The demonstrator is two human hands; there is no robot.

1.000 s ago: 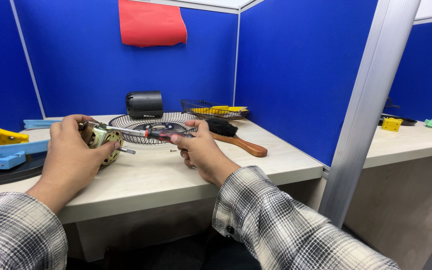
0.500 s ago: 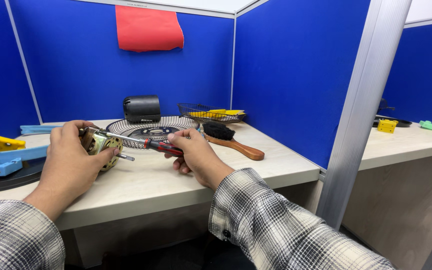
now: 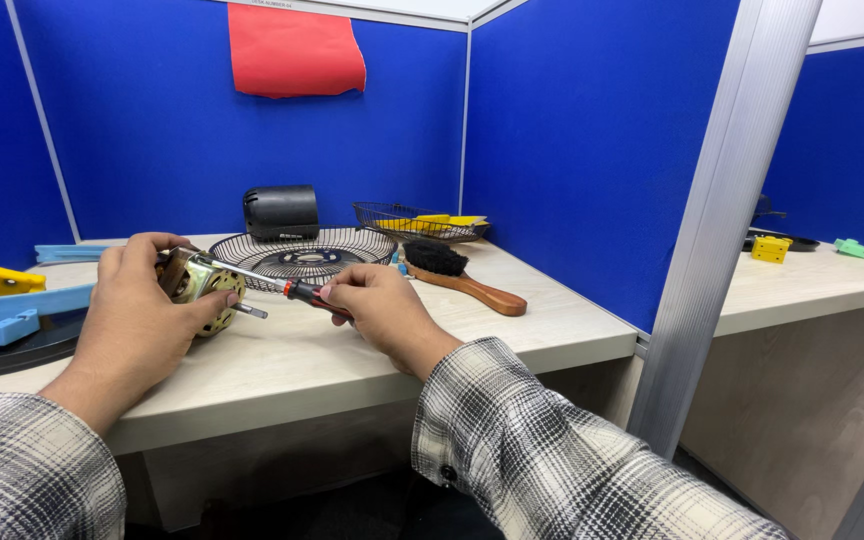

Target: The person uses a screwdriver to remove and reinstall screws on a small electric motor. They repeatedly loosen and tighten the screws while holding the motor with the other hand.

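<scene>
The left hand [image 3: 137, 315] is gripping a small brass-coloured motor [image 3: 200, 288] just above the desk [image 3: 352, 355], while the right hand [image 3: 377, 310] is pinching a red-handled screwdriver [image 3: 262, 282] whose tip is meeting the motor's top. Just beyond the hands are lying a wire fan guard [image 3: 302, 255] and a wooden brush [image 3: 457, 278]. The tip could be slipping toward the left fingers [image 3: 142, 245] if the angle wavers.

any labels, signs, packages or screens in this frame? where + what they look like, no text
No packages or screens.
Red sheet: hung high on the blue back wall, roughly rectangular, plain red, lower edge uneven.
Small label on the black housing: low on its front, at the back of the desk; a thin pale strip, too small to make out.
Centre badge of the fan grille: lying flat behind the hands; round, dark with pale marks.
</scene>
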